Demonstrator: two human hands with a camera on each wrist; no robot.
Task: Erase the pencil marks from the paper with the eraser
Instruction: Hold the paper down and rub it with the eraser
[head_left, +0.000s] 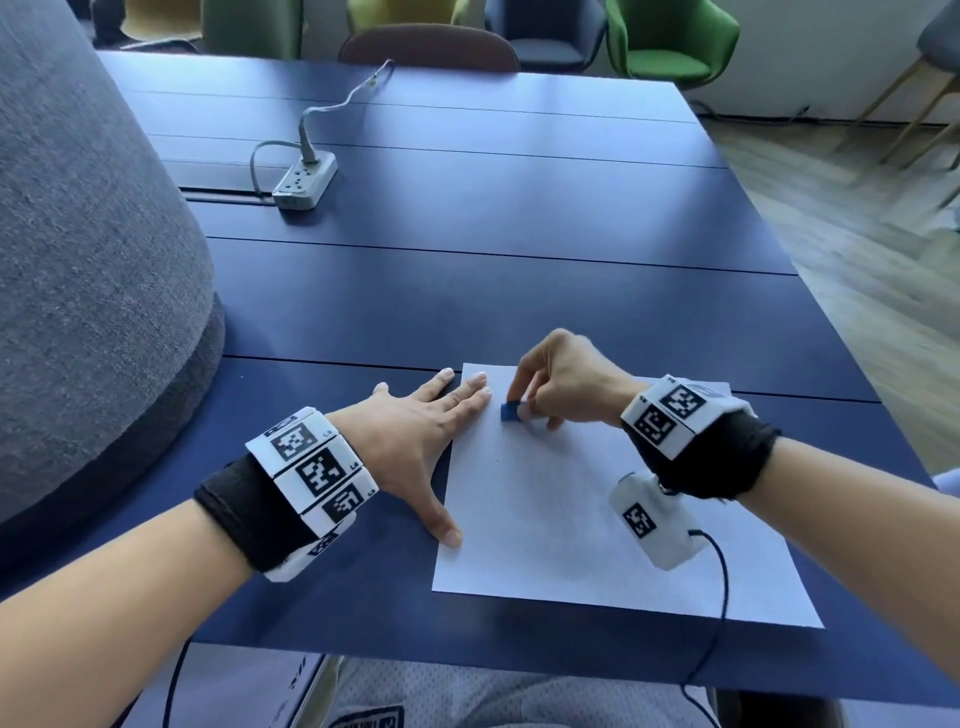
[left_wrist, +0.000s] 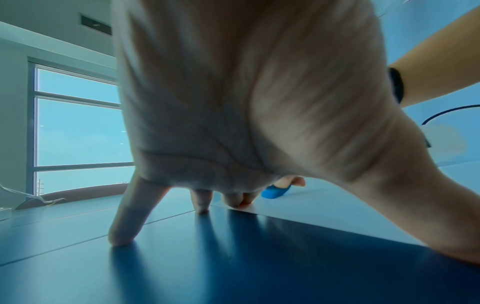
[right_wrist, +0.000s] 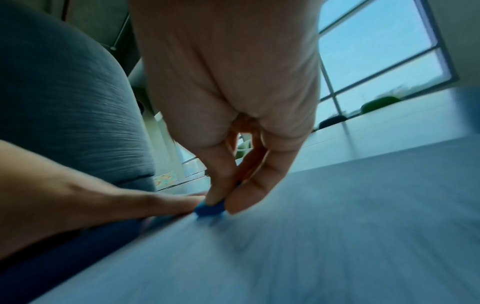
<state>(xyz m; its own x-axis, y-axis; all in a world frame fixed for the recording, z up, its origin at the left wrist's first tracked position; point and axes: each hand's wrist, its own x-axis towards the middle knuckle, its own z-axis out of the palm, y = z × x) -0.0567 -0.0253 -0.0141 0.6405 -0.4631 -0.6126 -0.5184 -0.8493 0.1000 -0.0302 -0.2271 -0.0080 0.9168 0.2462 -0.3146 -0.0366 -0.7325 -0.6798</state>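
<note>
A white sheet of paper (head_left: 566, 519) lies on the dark blue table near its front edge. My right hand (head_left: 563, 384) pinches a small blue eraser (head_left: 509, 410) and holds it down on the paper's upper left part. The eraser (right_wrist: 209, 208) shows between thumb and fingers in the right wrist view, and the eraser (left_wrist: 274, 192) is seen past my left palm. My left hand (head_left: 415, 441) lies flat and spread, its fingers on the paper's top left corner and its thumb on the left edge. The paper (left_wrist: 324, 211) looks blank; pencil marks are too faint to make out.
A grey power strip (head_left: 305, 182) with its cable sits far back on the table (head_left: 467, 291). A big grey upholstered form (head_left: 88, 260) rises at the left. Chairs (head_left: 670, 41) stand beyond the far edge. A black cable (head_left: 719, 597) hangs from my right wrist.
</note>
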